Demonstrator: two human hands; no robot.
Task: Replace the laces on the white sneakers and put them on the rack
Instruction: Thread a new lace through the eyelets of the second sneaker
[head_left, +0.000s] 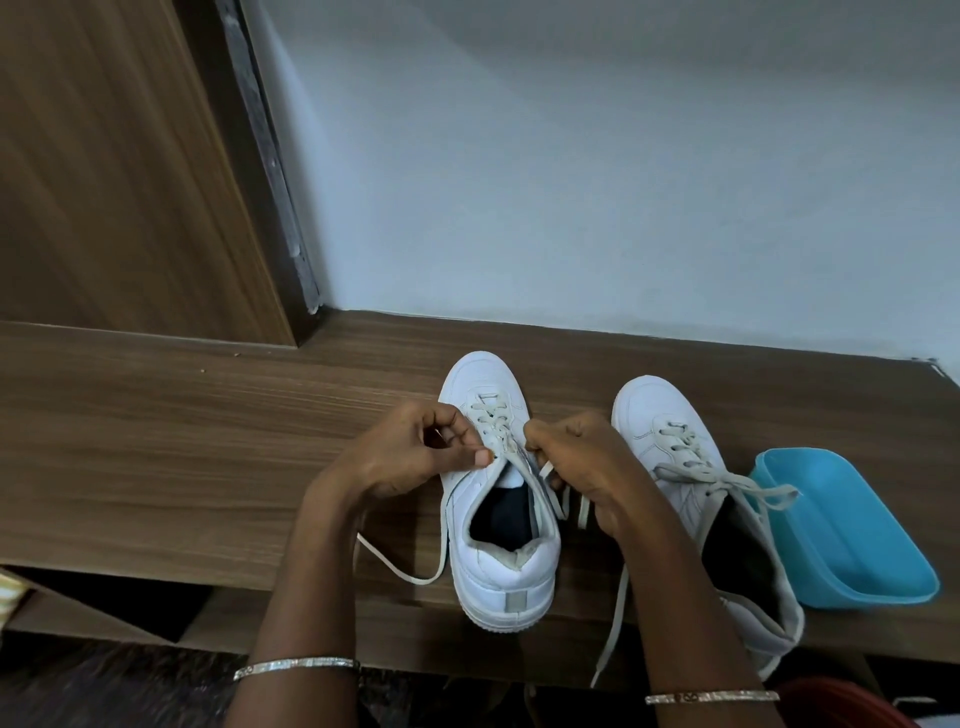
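Note:
Two white sneakers stand on a wooden shelf top (156, 441), toes pointing away from me. The left sneaker (501, 561) is in front of me, its off-white lace (493, 421) threaded through the eyelets. My left hand (410, 452) pinches the lace at the shoe's upper left eyelets. My right hand (587, 467) grips the lace on the shoe's right side, with lace ends dangling below the fingers. One loose end (400, 569) trails over the shelf to the left. The right sneaker (670, 436) stands beside it, laced, its lace ends hanging loose over the shelf's front edge.
A light blue plastic tub (852, 535) lies at the right, touching the right sneaker's lace. A wooden door or panel (119, 171) rises at the back left, a pale wall (623, 182) behind. Below the shelf edge is a dark opening (104, 608).

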